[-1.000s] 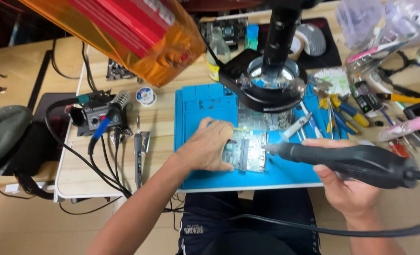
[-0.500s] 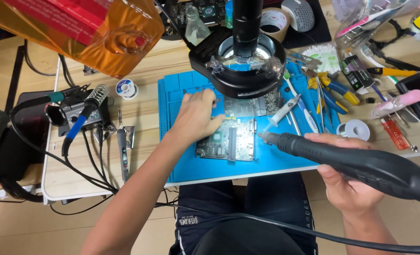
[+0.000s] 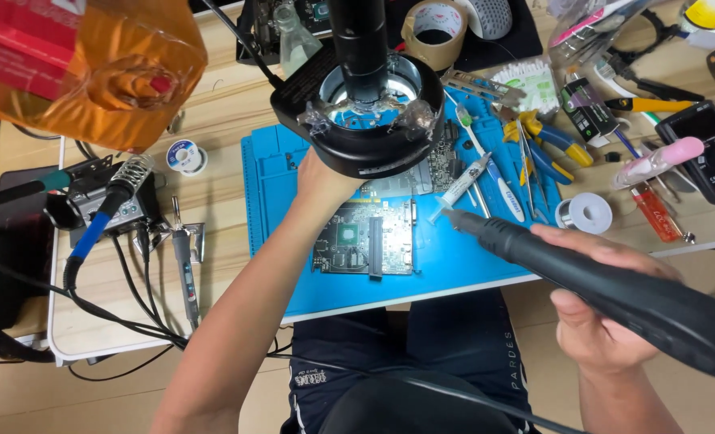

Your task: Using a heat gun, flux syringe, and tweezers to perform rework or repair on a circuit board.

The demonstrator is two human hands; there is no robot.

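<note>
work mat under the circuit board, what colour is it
Blue: the work mat shows plainly in the head view, beneath the circuit board.

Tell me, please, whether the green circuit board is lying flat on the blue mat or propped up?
Flat: the circuit board lies face up on the blue mat, with no edge visibly raised.

Left hand [image 3: 323, 178]: fingers hidden under the microscope [image 3: 361, 104], so what they touch cannot be told. Circuit board [image 3: 365, 239]: upper part covered by the microscope. Hot-air handle [image 3: 614, 289]: rear end cut off at the right edge. Right hand [image 3: 594, 309]: palm hidden behind the handle. Orange bottle [image 3: 84, 64]: cropped at the top-left corner.
</note>
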